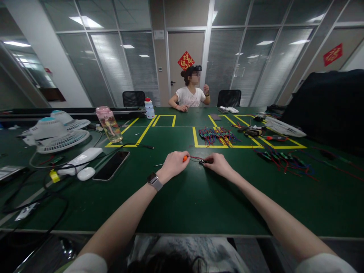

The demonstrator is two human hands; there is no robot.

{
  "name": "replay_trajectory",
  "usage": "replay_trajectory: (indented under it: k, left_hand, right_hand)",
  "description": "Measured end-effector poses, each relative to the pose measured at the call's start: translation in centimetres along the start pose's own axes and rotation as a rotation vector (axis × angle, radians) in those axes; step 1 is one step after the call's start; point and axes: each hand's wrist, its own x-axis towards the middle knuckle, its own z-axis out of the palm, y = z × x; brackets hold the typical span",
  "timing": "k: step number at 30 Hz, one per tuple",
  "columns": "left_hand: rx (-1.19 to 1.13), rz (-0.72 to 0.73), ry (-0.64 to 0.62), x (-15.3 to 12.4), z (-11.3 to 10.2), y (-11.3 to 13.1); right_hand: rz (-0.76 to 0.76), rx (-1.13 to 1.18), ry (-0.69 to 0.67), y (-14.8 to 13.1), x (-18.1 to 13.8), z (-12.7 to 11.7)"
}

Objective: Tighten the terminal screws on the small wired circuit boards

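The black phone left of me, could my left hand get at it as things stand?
Probably yes: only bare green table lies between the left hand and the phone, but that hand is closed on an orange-handled screwdriver.

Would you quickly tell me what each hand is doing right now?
Left hand: closed around a slim orange-handled metal tool.
Right hand: closed, pinching a small black connector on a red wire.

On the green table point(199, 201), the left hand point(173, 163) is closed around an orange-handled screwdriver point(185, 159). Just right of it, the right hand point(219, 164) pinches a small black wired part point(201, 162). A phone point(111, 165) lies to the left, and farther off lies a heap of wired parts point(218, 135).
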Motion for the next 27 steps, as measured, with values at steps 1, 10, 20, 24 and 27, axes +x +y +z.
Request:
replay_trajectory:
  k: [1, 10, 20, 24, 27]
  left_hand:
    - [-0.016, 0.003, -0.002, 0.0, 0.0, -0.1]
    - [-0.035, 0.016, 0.015, 0.0, 0.2, -0.5]
    - [0.001, 0.062, 0.031, -0.1, 0.6, -0.1]
    - [-0.010, 0.063, 0.021, -0.1, 0.8, -0.3]
    - [-0.012, 0.050, 0.004, -0.2, 0.9, -0.3]
  right_hand:
    - [0.047, 0.006, 0.003, 0.5, 0.2, -0.3]
    - [0.328, -0.115, 0.123, 7.9, -1.7, -4.0]
    - [0.508, -0.542, 0.391, 14.5, -4.2, -7.8]
    - [0.582, -0.512, 0.388, 16.3, -3.5, -8.4]
    - [0.621, -0.490, 0.397, 18.1, -3.0, -8.6]
